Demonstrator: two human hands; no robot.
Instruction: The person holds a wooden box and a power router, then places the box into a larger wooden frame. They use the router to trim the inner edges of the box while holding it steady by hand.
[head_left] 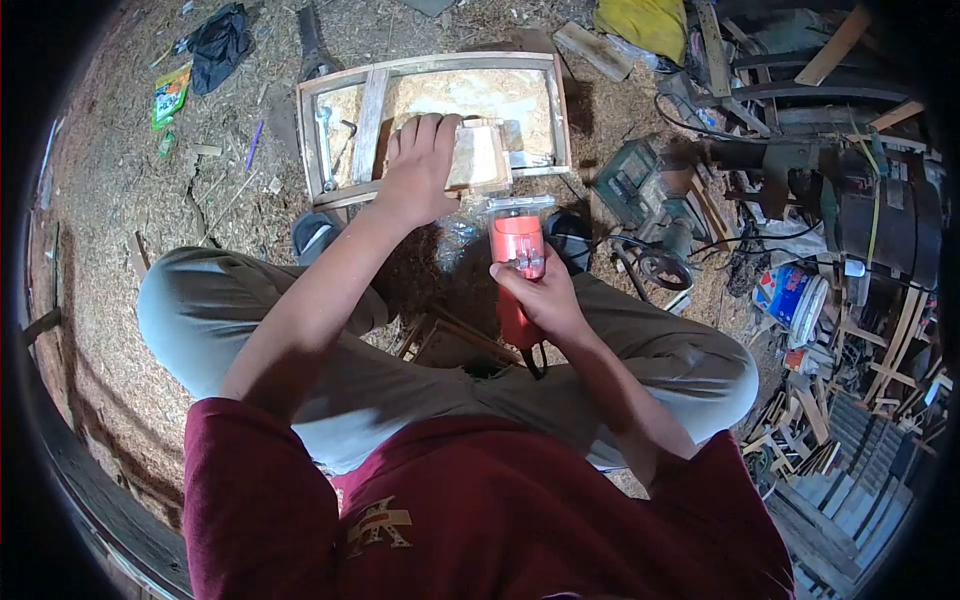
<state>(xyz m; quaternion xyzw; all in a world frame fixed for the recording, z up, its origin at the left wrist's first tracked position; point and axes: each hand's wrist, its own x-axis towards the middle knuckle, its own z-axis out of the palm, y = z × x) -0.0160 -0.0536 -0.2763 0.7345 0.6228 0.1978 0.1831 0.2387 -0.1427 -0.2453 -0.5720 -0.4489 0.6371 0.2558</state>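
My right hand point(545, 298) is wrapped round the body of a red-orange power tool point(518, 242), which looks like a trim router with a clear base plate at its far end. My left hand point(416, 172) lies palm down with fingers stretched out, over the left side of a small wooden piece point(480, 156). That piece rests across the near side of a shallow wooden frame point(562, 112). Inside the frame a slat point(370, 125) runs crosswise, with a wrench point(325, 145) to its left. Under my left palm the contact is hidden.
Sawdust covers the ground point(250, 210). On the right stand a green machine point(640, 185) with black cords, a blue-and-white tub point(790, 300) and stacked wood scraps point(800, 420). A black bag point(218, 48) and a green packet point(171, 96) lie far left, a yellow sack point(645, 28) far right.
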